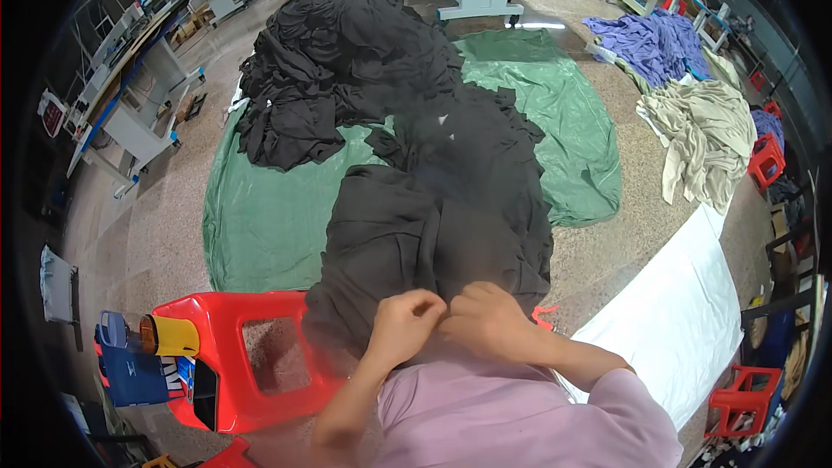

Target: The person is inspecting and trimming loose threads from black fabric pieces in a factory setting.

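Observation:
A large spread of black cloth (390, 217) lies over my lap and runs forward onto the floor. Above its near part my left hand (404, 327) and my right hand (491, 322) are close together, fingers curled and pinched at the cloth. The fingertips hide the exact spot they grip. Two small pale bits (442, 120) show farther up the cloth. Beyond it rises a big heap of black cloth (355, 43), resting partly on a green sheet (269, 217).
Beside me at left stands a red plastic stool (238, 308) with a yellow-banded cup (173, 335), a blue bag (134, 377) and a phone (205, 394). To the right lie a white sheet (672, 316), beige cloth (706, 134) and purple cloth (650, 43). Wheeled worktables (130, 121) line the left.

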A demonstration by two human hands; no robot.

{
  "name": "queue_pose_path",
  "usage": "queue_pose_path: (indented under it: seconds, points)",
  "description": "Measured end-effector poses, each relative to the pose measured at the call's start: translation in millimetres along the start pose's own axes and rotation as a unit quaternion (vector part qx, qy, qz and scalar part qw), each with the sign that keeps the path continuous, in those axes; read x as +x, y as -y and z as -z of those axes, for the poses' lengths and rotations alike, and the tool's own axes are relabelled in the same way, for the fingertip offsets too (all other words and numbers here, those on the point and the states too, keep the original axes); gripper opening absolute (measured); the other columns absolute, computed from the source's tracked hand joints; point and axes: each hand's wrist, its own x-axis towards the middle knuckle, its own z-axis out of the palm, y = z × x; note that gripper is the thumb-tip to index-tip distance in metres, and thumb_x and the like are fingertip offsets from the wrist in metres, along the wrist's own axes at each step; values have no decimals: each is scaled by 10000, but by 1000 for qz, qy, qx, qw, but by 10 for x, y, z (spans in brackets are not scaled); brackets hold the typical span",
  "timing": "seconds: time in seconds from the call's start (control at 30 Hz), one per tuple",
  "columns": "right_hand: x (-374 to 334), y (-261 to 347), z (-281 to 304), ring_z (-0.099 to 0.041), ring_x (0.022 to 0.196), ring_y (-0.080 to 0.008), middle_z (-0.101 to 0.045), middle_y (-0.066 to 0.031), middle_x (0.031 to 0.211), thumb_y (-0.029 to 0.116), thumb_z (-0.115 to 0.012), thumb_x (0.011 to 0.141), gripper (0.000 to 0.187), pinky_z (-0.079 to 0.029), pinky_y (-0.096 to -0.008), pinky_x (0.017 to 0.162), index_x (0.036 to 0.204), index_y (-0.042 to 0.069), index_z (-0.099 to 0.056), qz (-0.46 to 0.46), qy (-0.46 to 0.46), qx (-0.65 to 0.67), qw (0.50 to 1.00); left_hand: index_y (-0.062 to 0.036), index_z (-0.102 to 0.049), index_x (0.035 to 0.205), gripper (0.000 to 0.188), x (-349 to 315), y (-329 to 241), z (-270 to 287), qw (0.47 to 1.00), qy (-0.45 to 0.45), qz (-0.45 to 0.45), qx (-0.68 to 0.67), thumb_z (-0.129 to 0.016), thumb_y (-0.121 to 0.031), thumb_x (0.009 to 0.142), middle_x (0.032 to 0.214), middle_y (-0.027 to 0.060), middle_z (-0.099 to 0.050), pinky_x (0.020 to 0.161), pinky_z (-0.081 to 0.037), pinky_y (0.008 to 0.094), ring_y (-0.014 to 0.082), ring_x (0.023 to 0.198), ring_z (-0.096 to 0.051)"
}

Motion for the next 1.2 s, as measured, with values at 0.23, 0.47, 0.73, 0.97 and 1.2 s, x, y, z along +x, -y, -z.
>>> queue_pose_path:
  seconds: [0.23, 0.47, 0.73, 0.97, 1.2]
  points:
    - [-94, 35, -45, -569, 760, -187, -541, -24, 788, 167, -698, 739, 106, -420, -329, 671, 814, 97, -669, -22, 56, -8, 998, -2, -650, 699, 425, -110, -9, 24, 960, -27, 131, 245, -665, -394, 863, 644, 199, -632, 614, -507, 423, 361, 670, -661]
    - [-75, 112, -151, -562, 761, -174, -524, -23, 786, 149, -680, 765, 93, -400, -325, 660, 838, 93, -673, -4, 85, 24, 996, -3, -652, 820, 122, -27, 27, -101, 979, -199, -42, 28, -639, -107, 883, 701, 91, -614, 544, -444, 317, 180, 565, -567]
    - [26, -55, -91, -582, 781, -229, -593, -49, 844, 140, -740, 770, 144, -441, -345, 705, 868, 80, -653, -52, -81, 82, 992, -24, -658, 937, 50, -28, -52, 1, 880, -66, 81, -464, -654, -67, 913, 863, -21, -641, 720, -403, 172, 26, 791, -548]
    - [83, -71, -88, -600, 691, -261, -610, -80, 768, 79, -719, 817, 111, -469, -356, 625, 910, 56, -663, -168, -88, 240, 952, 5, -690, 927, 69, -24, -132, 19, 893, -79, 87, -435, -701, -19, 864, 864, 6, -669, 719, -465, 205, 57, 777, -585]
    - [107, -118, 36, -607, 744, -237, -615, -99, 834, 52, -683, 843, 109, -468, -323, 649, 941, 15, -653, -183, -43, 289, 939, 13, -693, 868, 25, -48, 27, -24, 943, -101, 64, -309, -678, -7, 864, 813, -21, -658, 674, -436, 188, 27, 747, -550]
